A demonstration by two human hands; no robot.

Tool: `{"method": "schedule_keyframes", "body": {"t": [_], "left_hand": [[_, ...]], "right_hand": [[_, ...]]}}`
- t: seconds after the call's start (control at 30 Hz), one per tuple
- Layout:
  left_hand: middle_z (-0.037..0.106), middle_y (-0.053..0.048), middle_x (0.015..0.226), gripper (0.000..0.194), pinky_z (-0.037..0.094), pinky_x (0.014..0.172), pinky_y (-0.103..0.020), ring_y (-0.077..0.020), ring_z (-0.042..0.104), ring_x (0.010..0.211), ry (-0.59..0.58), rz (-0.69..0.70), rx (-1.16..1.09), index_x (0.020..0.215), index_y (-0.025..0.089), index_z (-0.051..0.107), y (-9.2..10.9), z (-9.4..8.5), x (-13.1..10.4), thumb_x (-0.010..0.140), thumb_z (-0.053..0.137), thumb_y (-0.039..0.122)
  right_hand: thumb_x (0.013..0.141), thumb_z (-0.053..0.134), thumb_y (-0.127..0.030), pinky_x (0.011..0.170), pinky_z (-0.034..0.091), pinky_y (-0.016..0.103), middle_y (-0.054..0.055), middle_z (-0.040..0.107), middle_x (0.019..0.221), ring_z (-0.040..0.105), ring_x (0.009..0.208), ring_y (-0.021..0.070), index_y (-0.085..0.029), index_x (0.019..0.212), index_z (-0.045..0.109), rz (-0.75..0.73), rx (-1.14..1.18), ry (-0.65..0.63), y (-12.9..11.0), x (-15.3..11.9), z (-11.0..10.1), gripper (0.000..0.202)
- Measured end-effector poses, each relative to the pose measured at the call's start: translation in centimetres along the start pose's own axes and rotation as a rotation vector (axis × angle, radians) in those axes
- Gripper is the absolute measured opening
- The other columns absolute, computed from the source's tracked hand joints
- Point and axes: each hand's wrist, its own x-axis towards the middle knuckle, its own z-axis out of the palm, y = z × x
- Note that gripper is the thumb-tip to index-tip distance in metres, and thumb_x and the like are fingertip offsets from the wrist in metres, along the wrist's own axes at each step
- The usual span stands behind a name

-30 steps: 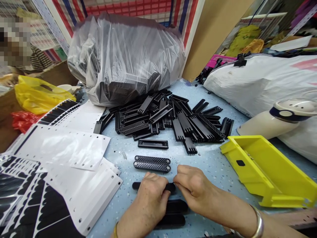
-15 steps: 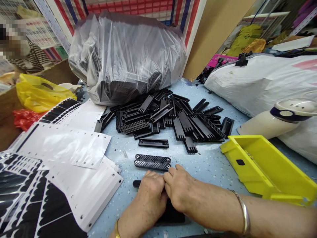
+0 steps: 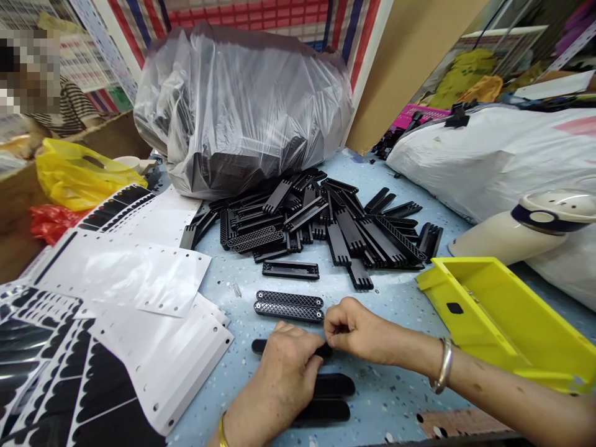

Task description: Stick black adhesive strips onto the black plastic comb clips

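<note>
My left hand is closed over a narrow black strip with rounded ends, its fingers hiding the strip's middle. At the strip's right end, my right hand has its fingertips pinched together; what lies between them is hidden. Two wider black rounded pieces lie side by side nearer me, partly under my left hand. Just beyond my hands rests a pair of black crosshatched pieces with round silvery spots at the ends. A single hollow black piece is farther back.
A pile of black slotted parts spreads before a filled translucent bag. White sheets with black rounded shapes cover the left. On the right are a yellow bin, a cream bottle and a white sack. A person is at far left.
My right hand has moved away from my left hand, to the right, and now pinches at the strip's end. The two wider black pieces show more. My left hand has hardly moved.
</note>
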Motion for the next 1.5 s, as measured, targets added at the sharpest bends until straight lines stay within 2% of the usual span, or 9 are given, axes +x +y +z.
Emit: {"method": "schedule_keyframes", "body": {"t": [0.2,0.33,0.43,0.53,0.7,0.9,1.03,1.33,1.5], "left_hand": [[0.071,-0.002,0.071,0.018,0.044,0.07,-0.032,-0.0204,0.064,0.068,0.044,-0.011,0.0,0.076,0.019,0.066,-0.2,0.2,-0.1,0.069,0.066,0.003],[0.071,-0.002,0.069,0.016,0.042,0.066,-0.031,-0.0207,0.064,0.066,0.066,0.007,0.006,0.073,0.019,0.064,-0.3,0.4,0.0,0.068,0.067,0.005],[0.07,-0.001,0.069,0.015,0.041,0.066,-0.031,-0.0208,0.064,0.066,0.076,0.006,0.014,0.073,0.02,0.064,-0.4,0.4,0.0,0.068,0.067,0.006],[0.069,-0.001,0.068,0.017,0.041,0.064,-0.031,-0.0208,0.063,0.064,0.091,-0.003,0.031,0.072,0.019,0.063,-0.5,0.5,0.0,0.066,0.068,0.005],[0.069,0.0,0.067,0.02,0.039,0.06,-0.03,-0.0206,0.061,0.061,0.138,-0.003,0.05,0.074,0.02,0.061,-0.6,0.6,-0.1,0.063,0.07,0.005],[0.069,-0.001,0.067,0.02,0.04,0.06,-0.031,-0.0213,0.062,0.061,0.137,0.012,0.061,0.075,0.019,0.062,-0.7,0.8,-0.1,0.063,0.067,0.004],[0.069,-0.001,0.068,0.018,0.04,0.061,-0.031,-0.0209,0.062,0.062,0.111,-0.009,0.057,0.074,0.019,0.061,-0.6,0.7,-0.1,0.064,0.065,0.004],[0.069,-0.002,0.068,0.016,0.045,0.062,-0.033,-0.0216,0.062,0.063,0.078,-0.019,0.063,0.074,0.02,0.06,-0.5,0.8,0.0,0.067,0.065,0.006],[0.073,-0.008,0.092,0.039,0.053,0.074,-0.038,-0.0258,0.067,0.082,0.186,0.05,0.004,0.099,0.017,0.064,-0.7,-0.2,-0.9,0.063,0.065,0.002]], "right_hand": [[0.061,0.054,-0.019,0.057,0.038,0.025,-0.002,0.054,0.058,0.048,0.061,0.0145,-0.018,0.059,0.061,-0.018,0.086,0.106,0.8,-0.9,0.2,0.007],[0.074,0.054,-0.026,0.054,0.039,0.026,-0.002,0.054,0.055,0.05,0.055,0.0146,-0.019,0.063,0.063,-0.054,0.047,0.191,2.4,-1.9,-0.2,0.016],[0.085,0.047,-0.028,0.053,0.043,0.027,-0.001,0.057,0.055,0.054,0.053,0.0161,-0.019,0.07,0.065,-0.076,-0.099,0.308,4.5,-2.5,-0.2,0.025],[0.088,0.043,-0.02,0.065,0.049,0.033,0.007,0.068,0.07,0.063,0.067,0.0212,-0.017,0.082,0.071,-0.207,-0.396,0.467,6.3,-3.1,-0.2,0.029],[0.088,0.046,-0.014,0.07,0.05,0.038,0.013,0.07,0.08,0.063,0.076,0.0252,-0.016,0.085,0.074,-0.394,-0.591,0.672,5.5,-4.1,0.5,0.029],[0.08,0.057,-0.014,0.055,0.049,0.024,0.003,0.064,0.07,0.062,0.058,0.015,-0.016,0.087,0.073,-0.263,-0.122,0.413,2.5,-3.8,3.7,0.017],[0.075,0.057,-0.014,0.055,0.045,0.025,0.002,0.061,0.064,0.06,0.058,0.016,-0.016,0.072,0.07,-0.203,-0.044,0.431,2.4,-3.1,5.0,0.014],[0.069,0.058,-0.027,0.048,0.032,0.024,-0.006,0.044,0.05,0.04,0.049,0.011,-0.021,0.059,0.053,0.051,0.324,0.319,1.0,-2.0,4.5,0.012],[0.069,0.055,-0.031,0.046,0.029,0.025,-0.006,0.042,0.048,0.04,0.047,0.0113,-0.021,0.06,0.052,0.057,0.302,0.322,1.2,-1.7,4.5,0.014]]}}
